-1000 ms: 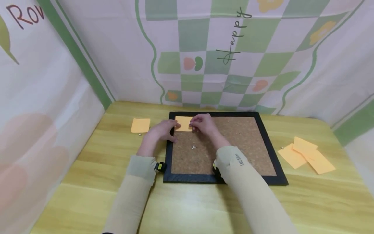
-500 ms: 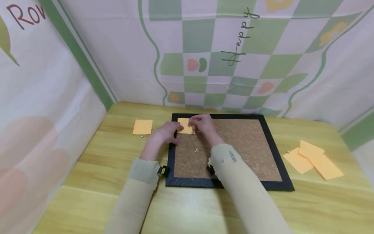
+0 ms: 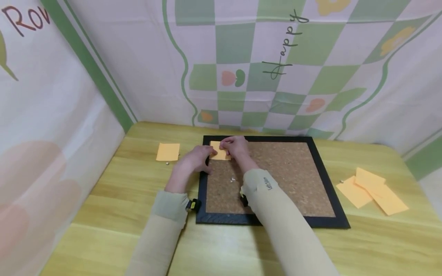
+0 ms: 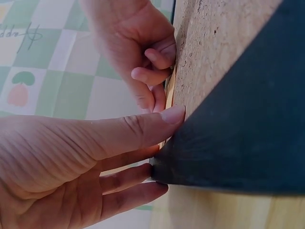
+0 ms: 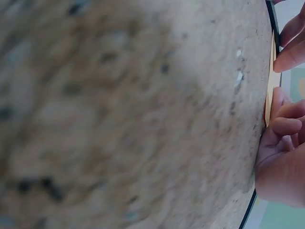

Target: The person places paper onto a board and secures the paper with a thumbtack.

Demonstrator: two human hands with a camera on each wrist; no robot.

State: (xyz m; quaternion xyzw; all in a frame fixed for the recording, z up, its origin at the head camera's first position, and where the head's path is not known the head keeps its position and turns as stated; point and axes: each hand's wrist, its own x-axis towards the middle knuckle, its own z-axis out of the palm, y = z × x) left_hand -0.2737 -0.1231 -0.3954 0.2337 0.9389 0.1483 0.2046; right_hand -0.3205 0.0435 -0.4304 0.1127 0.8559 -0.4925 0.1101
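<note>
In the head view, a square orange sticky note (image 3: pixel 218 154) lies in the upper left corner of a black-framed cork board (image 3: pixel 283 172). My left hand (image 3: pixel 197 159) rests over the board's left edge, its fingertips on the note's left side. Its fingers look fairly straight in the left wrist view. My right hand (image 3: pixel 237 148) is at the note's right part, thumb and forefinger pinched together on a small push pin hidden by the fingertips; the other fingers are curled. Several small clear push pins (image 3: pixel 232 179) lie on the cork below the note.
Another orange note (image 3: pixel 168 152) lies on the wooden table left of the board, with a small pin (image 3: pixel 167 163) near it. Several overlapping orange notes (image 3: pixel 371 189) lie to the right, a pin (image 3: pixel 342 181) beside them. A patterned cloth (image 3: pixel 272 76) hangs behind.
My right hand has shifted slightly left over the note, and the pin seen earlier at its fingertips is now covered. My left hand stays in place on the board's edge. The head view has shifted slightly.
</note>
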